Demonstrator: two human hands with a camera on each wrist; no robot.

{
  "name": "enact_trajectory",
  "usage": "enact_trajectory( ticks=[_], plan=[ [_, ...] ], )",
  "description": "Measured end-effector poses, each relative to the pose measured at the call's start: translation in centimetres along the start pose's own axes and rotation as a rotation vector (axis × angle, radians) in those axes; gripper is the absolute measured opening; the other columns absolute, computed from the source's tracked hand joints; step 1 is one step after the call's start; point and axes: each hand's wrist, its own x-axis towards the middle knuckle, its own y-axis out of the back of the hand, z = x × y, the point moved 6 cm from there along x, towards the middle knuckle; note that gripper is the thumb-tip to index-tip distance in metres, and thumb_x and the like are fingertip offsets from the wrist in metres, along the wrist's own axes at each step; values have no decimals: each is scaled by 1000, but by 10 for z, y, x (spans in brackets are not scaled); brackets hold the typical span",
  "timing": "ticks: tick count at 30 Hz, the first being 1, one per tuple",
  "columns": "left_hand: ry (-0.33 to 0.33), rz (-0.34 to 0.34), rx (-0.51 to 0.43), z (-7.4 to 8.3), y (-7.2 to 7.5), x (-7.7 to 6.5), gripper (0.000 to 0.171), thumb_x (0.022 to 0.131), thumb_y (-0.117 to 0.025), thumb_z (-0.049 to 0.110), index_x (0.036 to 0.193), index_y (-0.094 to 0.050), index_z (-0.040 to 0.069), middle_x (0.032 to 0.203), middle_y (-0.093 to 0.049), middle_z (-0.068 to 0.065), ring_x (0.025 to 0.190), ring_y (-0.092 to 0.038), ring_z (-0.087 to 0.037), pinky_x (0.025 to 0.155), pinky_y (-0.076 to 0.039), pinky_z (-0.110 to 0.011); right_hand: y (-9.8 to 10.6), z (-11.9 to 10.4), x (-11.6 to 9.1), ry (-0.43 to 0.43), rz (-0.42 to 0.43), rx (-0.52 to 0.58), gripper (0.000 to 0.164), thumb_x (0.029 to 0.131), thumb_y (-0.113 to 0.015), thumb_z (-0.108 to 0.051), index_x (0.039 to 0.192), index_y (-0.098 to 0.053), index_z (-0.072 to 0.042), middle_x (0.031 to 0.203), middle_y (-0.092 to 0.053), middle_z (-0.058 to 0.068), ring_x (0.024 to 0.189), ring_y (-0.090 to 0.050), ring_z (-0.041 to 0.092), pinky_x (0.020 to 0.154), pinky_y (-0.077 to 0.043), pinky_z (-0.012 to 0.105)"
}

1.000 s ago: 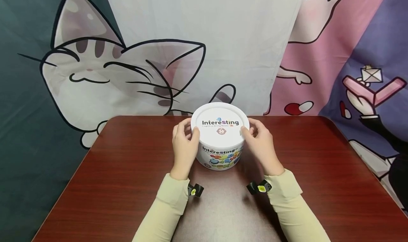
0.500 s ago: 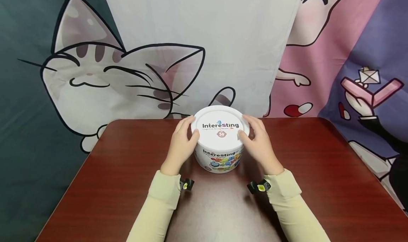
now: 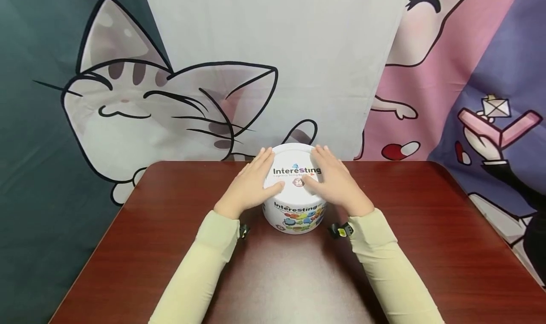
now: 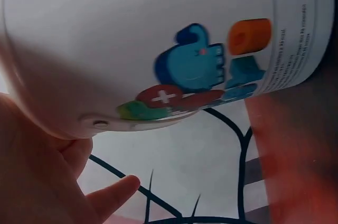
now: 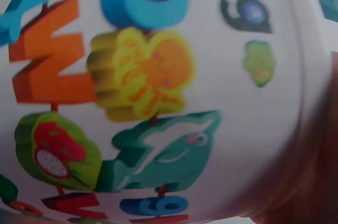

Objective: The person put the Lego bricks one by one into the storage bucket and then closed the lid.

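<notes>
A white round tub (image 3: 294, 222) with a lid (image 3: 294, 160) stands on the table in the head view. Lid and side are printed "Interesting", with colourful bead pictures on the side. My left hand (image 3: 251, 184) lies over the lid's left edge, fingers stretched forward, thumb on the top. On the opposite edge my right hand (image 3: 337, 179) rests likewise with extended fingers. The left wrist view shows the tub's side with a blue elephant print, a pale strip with a rivet (image 4: 100, 124), and part of that hand. Printed letters and animals fill the right wrist view.
The dark red wooden table (image 3: 170, 248) reaches back to a cloth backdrop (image 3: 332, 54) with cartoon cat drawings. A small black device (image 3: 341, 230) sits at the right cuff, another (image 3: 243, 231) at the left.
Both hands have moved from the tub's sides up onto the lid. The fingers have straightened and the thumbs have slid inward over the top. The tub stays in place.
</notes>
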Motion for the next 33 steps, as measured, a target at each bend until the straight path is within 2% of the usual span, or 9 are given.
enact_trajectory(
  ticks=[3, 7, 13, 16, 20, 27, 33],
  plan=[
    [5, 1, 8, -2, 0, 0, 91, 93, -53, 59, 162, -21, 9, 169, -15, -3, 156, -7, -17, 122, -20, -52, -2, -2, 4, -21, -35, -57, 81, 96, -56, -46, 159, -29, -4, 167, -20, 14, 155, -13, 33, 122, -15, 58],
    [-10, 21, 0, -2, 3, 1, 91, 93, -55, 60, 161, -23, 8, 169, -18, -5, 156, -10, -19, 121, -22, -52, 2, -6, 7, -33, -24, -97, 84, 94, -57, -48, 159, -28, -4, 166, -24, 14, 153, -19, 33, 120, -19, 58],
    [1, 13, -32, -5, 0, 4, 90, 93, -56, 60, 161, -25, 10, 168, -20, -3, 156, -10, -18, 121, -22, -51, 4, -7, 12, -46, -15, -113, 82, 95, -57, -50, 158, -31, -4, 161, -33, 16, 148, -30, 35, 119, -23, 56],
    [-3, 10, -42, -5, -1, 6, 91, 92, -57, 61, 161, -26, 10, 168, -20, -2, 155, -10, -18, 122, -21, -51, 4, -5, 13, -55, -19, -111, 79, 96, -57, -48, 158, -33, -5, 160, -34, 16, 147, -31, 36, 119, -23, 57],
    [-4, 16, -50, -7, -1, 7, 92, 92, -59, 61, 161, -27, 10, 168, -21, -3, 155, -10, -17, 123, -18, -51, 1, -3, 14, -62, -40, -89, 79, 96, -57, -47, 159, -30, -5, 161, -31, 17, 148, -28, 36, 119, -21, 58],
    [-12, 42, -119, -12, -4, 7, 91, 91, -64, 58, 160, -28, 10, 168, -21, -3, 156, -8, -17, 122, -20, -52, -6, -1, 17, -78, -62, -67, 82, 96, -57, -47, 159, -27, -4, 164, -25, 17, 154, -11, 39, 121, -13, 61],
    [-22, 74, -193, -20, -4, 6, 83, 92, -65, 54, 158, -35, 14, 167, -22, 1, 156, -10, -20, 121, -21, -53, -12, 5, 21, -80, -43, 7, 80, 97, -58, -44, 159, -28, -4, 166, -23, 16, 155, -4, 37, 123, -10, 56]
  ],
)
